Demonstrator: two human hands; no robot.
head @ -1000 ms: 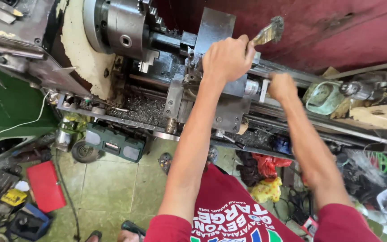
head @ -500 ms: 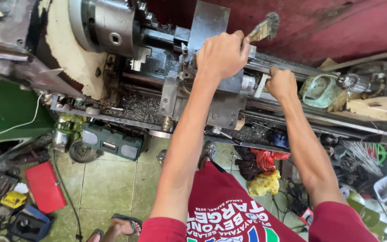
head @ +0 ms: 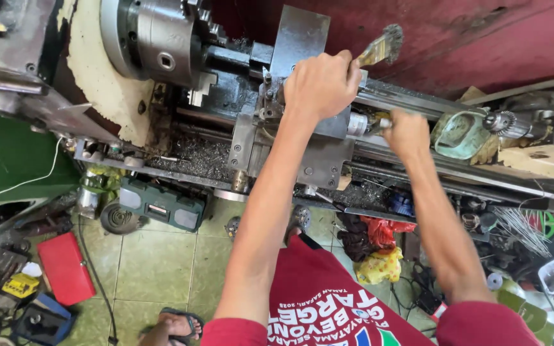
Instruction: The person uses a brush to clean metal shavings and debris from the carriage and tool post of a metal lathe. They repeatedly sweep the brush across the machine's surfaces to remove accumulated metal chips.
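My left hand (head: 320,86) is closed in a fist around the handle of a paintbrush (head: 379,46), whose dirty bristles stick up and out past my knuckles toward the dark red wall (head: 482,38) beyond. Directly under this hand sits the grey carriage (head: 302,154) of the lathe, and just beyond my fingers stands an upright steel plate (head: 299,35). Off to the left of the hand is the round chuck (head: 155,45), with a bed of metal shavings (head: 193,154) below it.

My right hand (head: 406,131) is curled around a small metal handle (head: 361,123) on the carriage, fingers wrapped tight; the handle pokes out on the side facing my left hand. The two hands are near each other, the right one lower and nearer to me. Just past my right hand, farther right, lies a worn green cover (head: 460,133), and beyond that the toothed drill chuck (head: 501,122).

Below both arms, on the tiled floor (head: 161,263), I see a dark green box (head: 160,204), a red case (head: 64,269) and a yellow rag (head: 379,266).
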